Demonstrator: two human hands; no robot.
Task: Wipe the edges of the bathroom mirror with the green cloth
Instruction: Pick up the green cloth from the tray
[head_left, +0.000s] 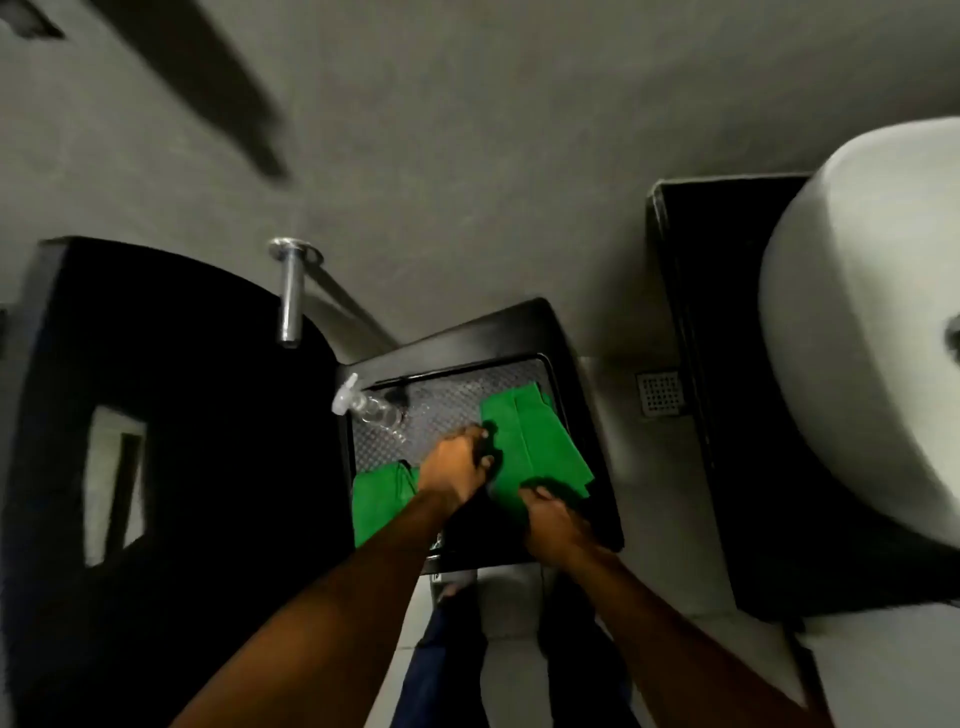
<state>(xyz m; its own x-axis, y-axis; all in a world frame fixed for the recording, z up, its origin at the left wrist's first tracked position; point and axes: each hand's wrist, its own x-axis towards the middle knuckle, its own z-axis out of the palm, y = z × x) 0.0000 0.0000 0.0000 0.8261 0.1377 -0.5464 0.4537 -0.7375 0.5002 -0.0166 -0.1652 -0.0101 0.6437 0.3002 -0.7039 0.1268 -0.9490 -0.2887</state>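
Note:
A green cloth (535, 441) lies on the right side of a black tray-topped stand (467, 343). My left hand (454, 465) grips the cloth's left edge, fingers curled on the fabric. At the cloth's near corner my right hand (550, 514) pinches the fabric. A second green cloth (382, 499) lies at the tray's near left, partly under my left forearm. No mirror shows in this view.
A clear spray bottle (369, 408) lies on the tray's far left. A chrome wall peg (291, 291) sticks out above a black fixture (182, 415) on the left. A white basin (862, 364) on a black counter stands right. A floor drain (660, 392) sits between.

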